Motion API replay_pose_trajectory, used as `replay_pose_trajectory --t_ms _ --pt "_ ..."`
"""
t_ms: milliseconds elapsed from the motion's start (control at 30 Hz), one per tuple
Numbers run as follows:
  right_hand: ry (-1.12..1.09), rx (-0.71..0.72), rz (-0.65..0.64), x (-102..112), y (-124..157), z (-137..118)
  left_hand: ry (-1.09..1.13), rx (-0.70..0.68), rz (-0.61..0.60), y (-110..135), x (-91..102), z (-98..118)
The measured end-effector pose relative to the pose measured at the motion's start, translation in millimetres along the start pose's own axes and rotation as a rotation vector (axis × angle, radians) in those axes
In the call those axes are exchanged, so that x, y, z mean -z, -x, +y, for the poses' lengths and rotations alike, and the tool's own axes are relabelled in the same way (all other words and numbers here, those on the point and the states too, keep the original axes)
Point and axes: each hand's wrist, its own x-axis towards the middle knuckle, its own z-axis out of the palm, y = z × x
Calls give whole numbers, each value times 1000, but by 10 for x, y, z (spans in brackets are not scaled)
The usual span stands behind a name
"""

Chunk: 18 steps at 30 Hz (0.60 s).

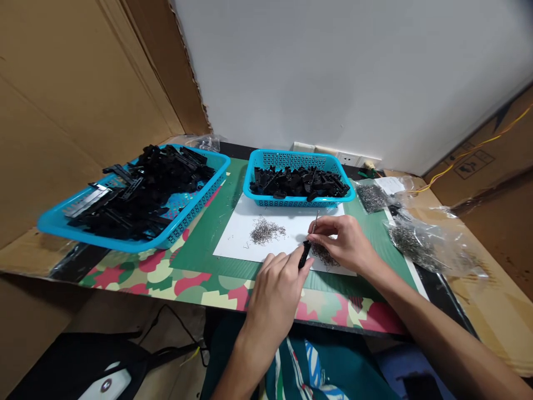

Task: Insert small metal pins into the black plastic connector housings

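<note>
our left hand pinched a small black part, seemingly steadying it over the white sheet, while our right hand gripped a thin metal pin.

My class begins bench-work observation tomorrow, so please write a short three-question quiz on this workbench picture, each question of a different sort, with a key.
1. True or false: the left hand grips a small black part.
2. What fills the blue baskets? A: loose metal pieces. B: black plastic parts. C: rolled paper.
3. Fill the gap: the right hand pinches a thin metal piece, and the heap of small metal pieces lies on the ___ sheet.

Key: 1 true; 2 B; 3 white.
</note>
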Motion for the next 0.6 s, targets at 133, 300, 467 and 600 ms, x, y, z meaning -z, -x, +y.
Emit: replay_pose_trajectory --t_ms 133,300,467,600 --pt "48 24 11 -49 22 5 -13 38 -3 -4 11 -1" --pt "-48 31 115 -45 34 76 24 75 14 -1 55 2" --pt "379 146 109 155 -3 226 221 136 130 29 81 -5" --pt "592 159 -30 252 -26 310 494 271 257 33 124 -36"
